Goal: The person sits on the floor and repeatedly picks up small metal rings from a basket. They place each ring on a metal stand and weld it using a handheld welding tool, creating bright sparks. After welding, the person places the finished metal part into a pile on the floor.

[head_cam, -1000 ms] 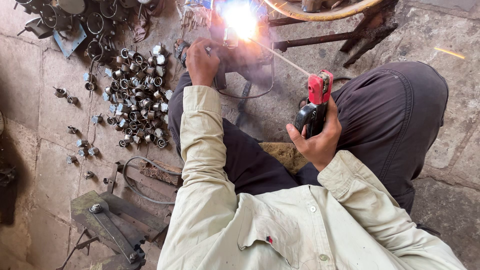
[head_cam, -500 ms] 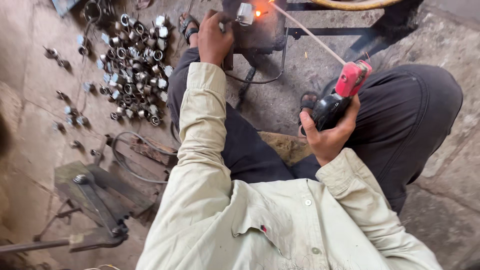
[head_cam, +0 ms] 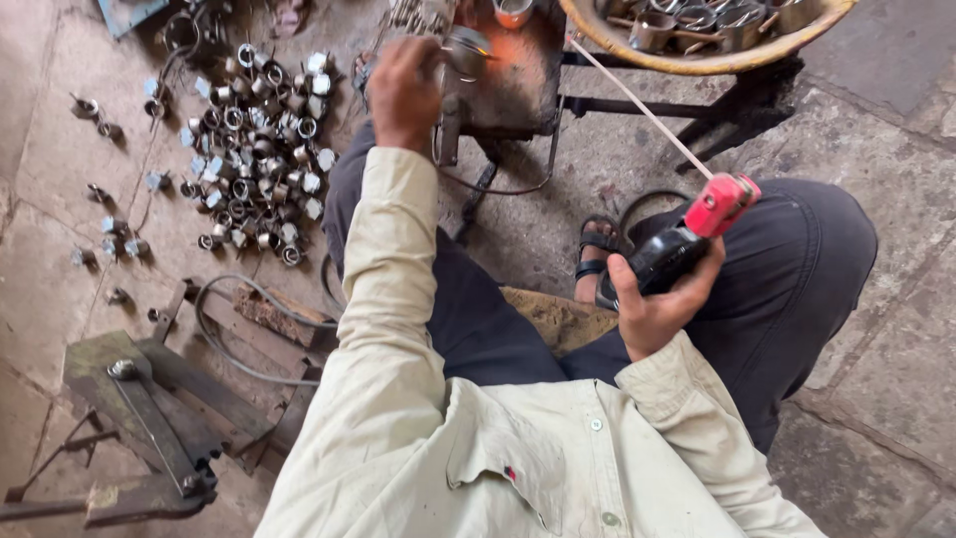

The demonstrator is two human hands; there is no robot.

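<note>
— Fingers (head_cam: 428, 62) of your left hand (head_cam: 403, 95) are curled and pinched on a small metal ring piece (head_cam: 466, 48), aren't they?

— Yes. Your fingertips close on its left edge and hold it against the top of the rusty welding stand (head_cam: 518, 85). How hard they press, I cannot tell.

— How does that piece look?

— It is a short, round, grey metal fitting with a shiny rim. An orange glow sits on the stand just to the right of it, close beyond your fingertips.

— And your right hand (head_cam: 652, 309)?

— Its fingers (head_cam: 697, 284) are wrapped tight around the black grip of the electrode holder (head_cam: 687, 244), thumb on the near side. The holder's red head sticks out just above your knuckles.

— Where does the rod go?

— The thin pale welding rod (head_cam: 637, 105) runs up and left from the red head, well away from your right fingers, and its far tip ends near the glow, just right of your left fingertips.

— What lies around?

— A heap of similar metal fittings (head_cam: 254, 149) covers the floor to the left of your left fingers. A round basket (head_cam: 697, 62) with more pieces sits beyond the rod, above your right fingers. A dark metal frame (head_cam: 149, 418) lies low on the left, well apart from both hands.
</note>
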